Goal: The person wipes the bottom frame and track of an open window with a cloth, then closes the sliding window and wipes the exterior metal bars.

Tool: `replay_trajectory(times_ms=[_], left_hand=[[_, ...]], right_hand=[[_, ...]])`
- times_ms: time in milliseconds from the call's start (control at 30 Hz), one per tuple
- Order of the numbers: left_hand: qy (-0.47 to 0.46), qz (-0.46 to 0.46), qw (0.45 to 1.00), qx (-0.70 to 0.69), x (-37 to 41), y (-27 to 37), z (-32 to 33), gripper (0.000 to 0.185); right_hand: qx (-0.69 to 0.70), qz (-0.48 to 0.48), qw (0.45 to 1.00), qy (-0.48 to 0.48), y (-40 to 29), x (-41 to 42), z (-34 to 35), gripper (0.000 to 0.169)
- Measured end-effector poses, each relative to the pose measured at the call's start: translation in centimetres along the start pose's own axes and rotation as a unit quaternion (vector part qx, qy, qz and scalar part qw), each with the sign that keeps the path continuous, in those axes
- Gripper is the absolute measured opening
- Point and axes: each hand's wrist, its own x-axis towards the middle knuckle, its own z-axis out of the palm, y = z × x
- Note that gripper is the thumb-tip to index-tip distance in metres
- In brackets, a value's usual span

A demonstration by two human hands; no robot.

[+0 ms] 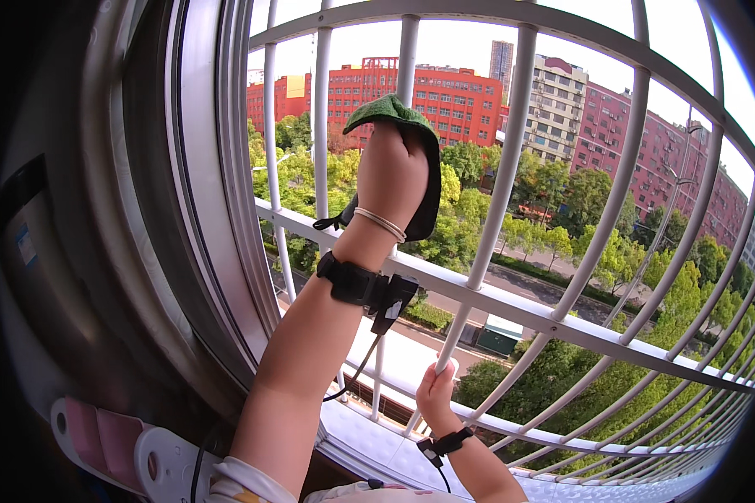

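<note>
A green and dark cleaning cloth is wrapped around an upright white metal bar of the window grille, held in my left hand, which is raised high. A small loop hangs from the cloth's left corner. My right hand, lower down, grips another upright bar below the grille's middle rail. Something white shows beside its fingers; I cannot tell what it is. Both wrists carry black straps with small devices and cables, and a pale bangle circles the left wrist.
The open window's metal frame stands close at left. A white ledge with raised dots lies at the grille's foot. A white and pink plastic rack is at lower left. Outside the bars are trees, a road and buildings far below and beyond.
</note>
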Motion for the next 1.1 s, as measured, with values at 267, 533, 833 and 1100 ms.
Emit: replay_trajectory(times_ms=[267, 533, 833, 1100], left_hand=[[-0.044, -0.07, 0.997, -0.008, -5.0, -2.0, -0.2, 0.022], [-0.195, -0.093, 0.965, 0.151, -9.7, -2.3, -3.2, 0.019], [-0.106, 0.141, 0.972, 0.157, -11.0, -7.6, -5.9, 0.01], [-0.084, 0.074, 0.977, 0.182, -11.8, -8.3, -4.8, 0.012]], right_hand=[[0.013, 0.007, 1.0, 0.01, 0.1, 0.1, -0.1, 0.026], [0.045, 0.041, 0.998, -0.02, 0.0, -0.2, -0.3, 0.025], [0.065, 0.053, 0.996, -0.014, 0.4, -0.6, -0.3, 0.023], [0.068, 0.057, 0.996, -0.015, -0.4, -0.2, -0.5, 0.027]])
